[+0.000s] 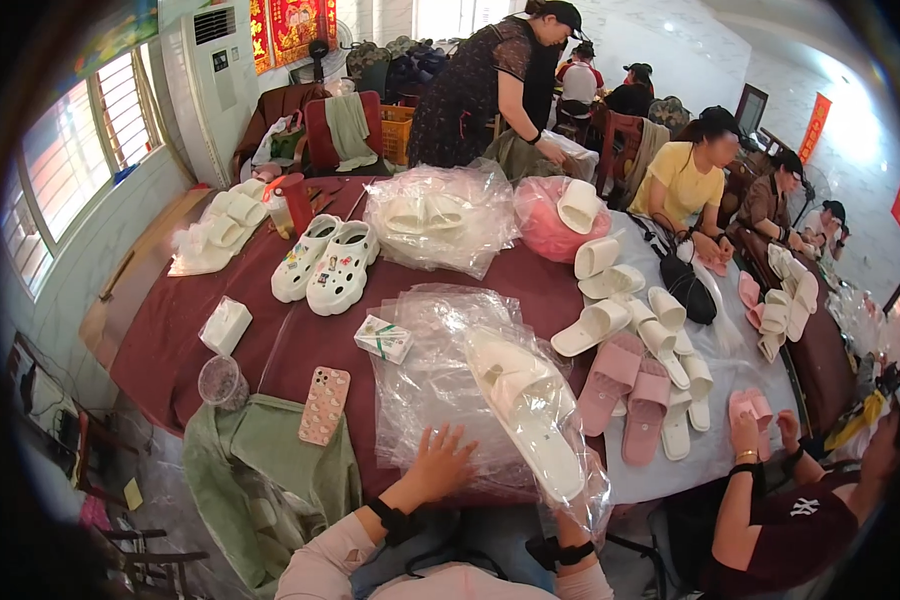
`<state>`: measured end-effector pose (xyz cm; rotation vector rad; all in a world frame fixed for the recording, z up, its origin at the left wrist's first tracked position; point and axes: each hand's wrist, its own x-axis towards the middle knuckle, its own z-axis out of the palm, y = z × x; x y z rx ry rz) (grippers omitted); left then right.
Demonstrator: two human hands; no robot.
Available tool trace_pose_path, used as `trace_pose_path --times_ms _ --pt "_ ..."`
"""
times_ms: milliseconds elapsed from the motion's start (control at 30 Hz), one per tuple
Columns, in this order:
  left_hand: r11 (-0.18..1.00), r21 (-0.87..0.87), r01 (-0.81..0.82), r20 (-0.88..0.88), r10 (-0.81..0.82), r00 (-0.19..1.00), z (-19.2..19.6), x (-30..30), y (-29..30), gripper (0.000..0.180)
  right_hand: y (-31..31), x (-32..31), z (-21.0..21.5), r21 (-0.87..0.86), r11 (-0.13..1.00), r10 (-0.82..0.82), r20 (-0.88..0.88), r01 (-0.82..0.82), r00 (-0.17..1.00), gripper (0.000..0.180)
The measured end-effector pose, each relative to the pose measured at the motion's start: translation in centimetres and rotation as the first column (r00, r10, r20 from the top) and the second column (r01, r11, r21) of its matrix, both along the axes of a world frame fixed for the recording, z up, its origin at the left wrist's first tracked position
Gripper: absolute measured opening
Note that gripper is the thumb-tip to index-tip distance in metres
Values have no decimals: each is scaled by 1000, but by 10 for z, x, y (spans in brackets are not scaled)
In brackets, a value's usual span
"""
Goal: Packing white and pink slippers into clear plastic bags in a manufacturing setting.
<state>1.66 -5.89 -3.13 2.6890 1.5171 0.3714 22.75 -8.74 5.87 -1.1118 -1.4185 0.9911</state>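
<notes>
Left hand (442,462) lay open on loose, clear plastic bags (435,395); the right hand (574,518), largely hidden by a plastic-wrapped white slipper (550,450), showed no readable grip. Light, even pressure seemed best.

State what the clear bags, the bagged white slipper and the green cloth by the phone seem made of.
Clear bags: thin, glossy plastic film, with see-through creases and glints.
White slipper: probably moulded foam or rubber, smooth, from its thick, even body.
Green cloth: matte fabric, given its soft folds; fibre unclear.
</notes>
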Motion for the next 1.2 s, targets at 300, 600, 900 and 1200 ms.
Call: trace_pose_path --times_ms 300,600,900,1200 --pt "972 -108 -209 -59 203 977 -1 -28 52 53 -19 16 -21 -9 999 39 13 -39 999 43" --pt "919 -188 -345 -61 340 938 2 -19 20 54 -15 28 -20 -30 997 72 26 -71 997 42" --pt "862 -284 -421 -209 372 904 38 -32 60 48 40 -29 19 -33 996 85 24 -84 996 40" --pt "796 568 -211 -198 381 903 20 -120 197 37 35 -41 20 37 999 21 43 -23 999 39"
